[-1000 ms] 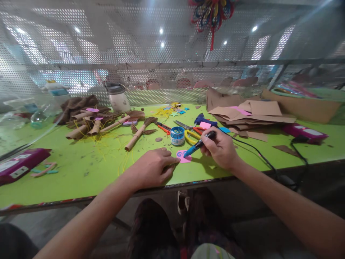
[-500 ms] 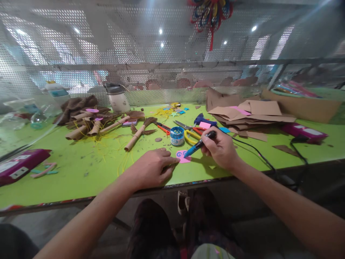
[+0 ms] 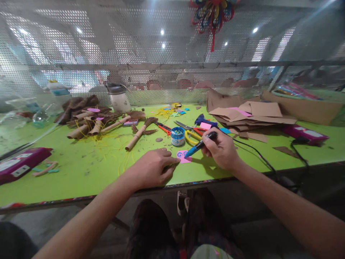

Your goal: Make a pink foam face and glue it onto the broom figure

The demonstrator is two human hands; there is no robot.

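A small pink paper cutout (image 3: 184, 160) with blue swirls drawn on it lies flat near the table's front edge. The index finger of my left hand (image 3: 156, 166) is stretched out and presses on its left side, the hand resting on the table. Closed around a blue marker with a black end (image 3: 199, 146), my right hand (image 3: 220, 148) holds the tip down on the cutout. Just behind the cutout stands a blue-labelled jar (image 3: 178, 137). Beside the jar lie yellow-handled scissors (image 3: 193, 138) and an orange-handled tool (image 3: 163, 128).
Rolled brown paper pieces (image 3: 134, 140) and yellow string lie to the left, near a lidded jug (image 3: 118, 99). Brown paper sheets (image 3: 250, 117) are stacked at the right, before a cardboard box (image 3: 304, 108). Purple power strips (image 3: 307, 133) with cables lie at both sides.
The view has shifted very slightly. The marker tip stays on the pink cutout, and both hands keep nearly the same place.
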